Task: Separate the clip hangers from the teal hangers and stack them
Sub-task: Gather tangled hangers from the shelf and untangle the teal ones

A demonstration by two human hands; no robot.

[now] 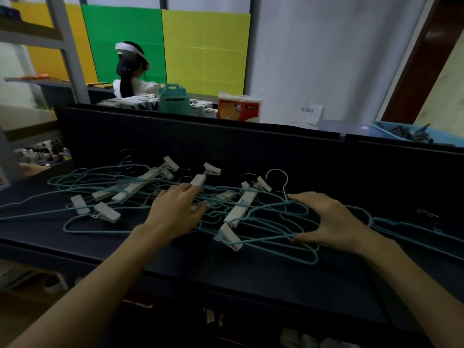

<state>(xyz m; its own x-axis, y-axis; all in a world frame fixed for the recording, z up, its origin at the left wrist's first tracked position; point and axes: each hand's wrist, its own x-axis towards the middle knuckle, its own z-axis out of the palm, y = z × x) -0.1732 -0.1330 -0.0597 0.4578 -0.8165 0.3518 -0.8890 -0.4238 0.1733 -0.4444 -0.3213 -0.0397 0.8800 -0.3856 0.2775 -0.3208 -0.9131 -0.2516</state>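
— Head view first: where do the hangers lie?
— A tangle of teal hangers point(263, 237) spreads across the dark surface point(251, 272), from 9 o'clock to 3 o'clock. White clip hangers point(239, 209) are mixed among them, their clips poking out of the wire loops toward 10 and 12 o'clock.

— And the hands?
— The left hand point(175, 212) lies on the middle of the pile, fingers stretched forward and fairly straight, resting on the wires next to a white clip bar; it grips nothing that I can see. The right hand point(331, 222) is at 3 o'clock of the pile, fingers spread and curved, with the fingertips hooked on a teal wire and the thumb touching another loop below. It looks like a loose grasp on the teal hangers.

— What lies farther out?
— A dark raised panel point(226, 139) stands behind the surface at 12 o'clock. Beyond it are a teal box point(173, 99), an orange and white package point(238, 106) and a paper sign point(307, 111). A blue basket point(406, 134) sits at 2 o'clock. Another person point(130, 71) is seated at 11 o'clock, before green and yellow boards point(200, 46).
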